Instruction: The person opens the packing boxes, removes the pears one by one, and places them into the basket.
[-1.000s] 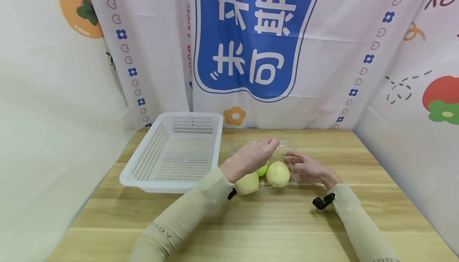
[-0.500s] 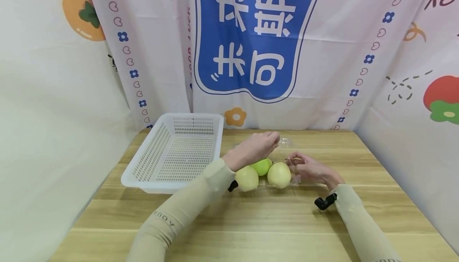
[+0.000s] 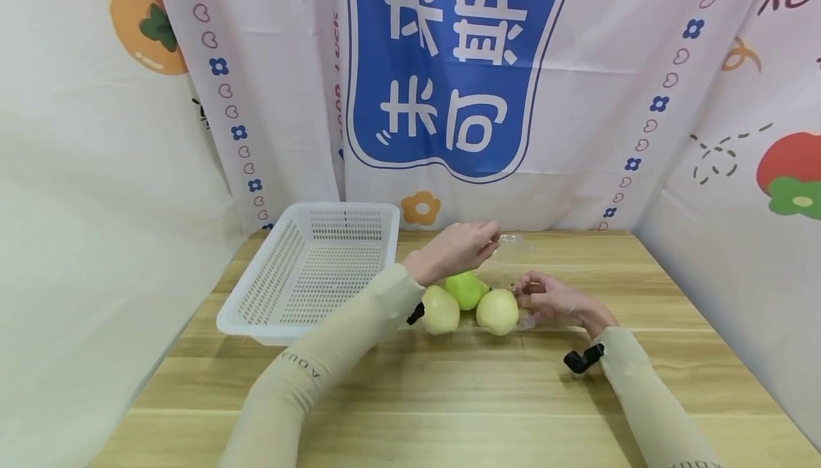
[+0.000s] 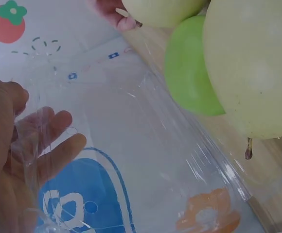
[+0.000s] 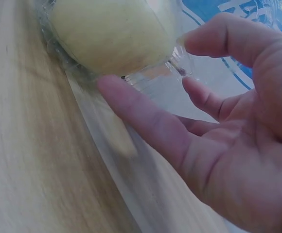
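Observation:
My left hand (image 3: 457,248) is raised over the fruit, its fingers curled at the edge of a clear plastic lid (image 4: 126,107). In the left wrist view the see-through lid spreads out from those fingers. Two pale yellow pears (image 3: 441,310) and a green pear (image 3: 466,290) sit close together in the thin clear plastic box (image 3: 527,322). My right hand (image 3: 558,303) is at the box's right side, beside the nearer right pale pear (image 3: 497,312). Its fingers are spread around the box's edge in the right wrist view, one straight finger (image 5: 141,114) right at the plastic.
A white plastic basket (image 3: 306,329) with slotted walls stands to the left of the fruit on the wooden table (image 3: 487,404). A printed cloth (image 3: 577,133) hangs behind the table, and pale side walls close it in.
My left hand has risen away from the fruit with the lid's edge, uncovering more of the green pear. My right hand has stayed by the box, its fingers drawn slightly closer together.

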`<state>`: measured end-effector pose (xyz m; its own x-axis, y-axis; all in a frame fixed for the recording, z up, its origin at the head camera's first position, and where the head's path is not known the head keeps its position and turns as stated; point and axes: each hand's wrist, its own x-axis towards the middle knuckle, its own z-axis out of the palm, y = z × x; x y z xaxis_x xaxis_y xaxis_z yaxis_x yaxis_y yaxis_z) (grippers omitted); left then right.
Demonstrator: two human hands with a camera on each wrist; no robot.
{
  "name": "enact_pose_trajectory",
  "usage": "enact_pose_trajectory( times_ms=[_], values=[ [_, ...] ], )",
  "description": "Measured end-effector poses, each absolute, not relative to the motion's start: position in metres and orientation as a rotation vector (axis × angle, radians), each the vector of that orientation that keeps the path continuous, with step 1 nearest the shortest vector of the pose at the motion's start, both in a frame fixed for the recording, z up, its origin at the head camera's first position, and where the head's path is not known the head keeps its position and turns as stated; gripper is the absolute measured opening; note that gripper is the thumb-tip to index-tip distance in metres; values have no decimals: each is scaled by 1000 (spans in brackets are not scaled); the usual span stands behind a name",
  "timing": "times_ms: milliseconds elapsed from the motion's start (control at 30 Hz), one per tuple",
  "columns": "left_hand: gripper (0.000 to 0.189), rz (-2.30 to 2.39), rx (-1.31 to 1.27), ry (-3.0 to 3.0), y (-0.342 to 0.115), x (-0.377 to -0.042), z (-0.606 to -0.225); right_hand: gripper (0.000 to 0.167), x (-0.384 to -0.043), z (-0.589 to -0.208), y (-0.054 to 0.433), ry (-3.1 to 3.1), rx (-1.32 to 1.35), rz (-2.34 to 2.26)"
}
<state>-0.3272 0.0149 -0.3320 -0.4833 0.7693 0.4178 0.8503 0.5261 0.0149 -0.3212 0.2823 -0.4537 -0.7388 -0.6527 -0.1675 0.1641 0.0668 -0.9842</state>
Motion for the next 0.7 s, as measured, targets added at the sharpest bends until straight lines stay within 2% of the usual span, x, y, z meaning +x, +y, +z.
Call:
enact_pose_trajectory(
  times_ms=[400, 700],
  values=[
    [13, -229, -1381, -2400, 13, -347, -323, 21, -323, -458, 281, 1742, -440, -1771],
    [14, -186, -1294, -2442, 8, -353, -312, 22, -323, -458, 281, 1731, -464, -1773]
  ],
)
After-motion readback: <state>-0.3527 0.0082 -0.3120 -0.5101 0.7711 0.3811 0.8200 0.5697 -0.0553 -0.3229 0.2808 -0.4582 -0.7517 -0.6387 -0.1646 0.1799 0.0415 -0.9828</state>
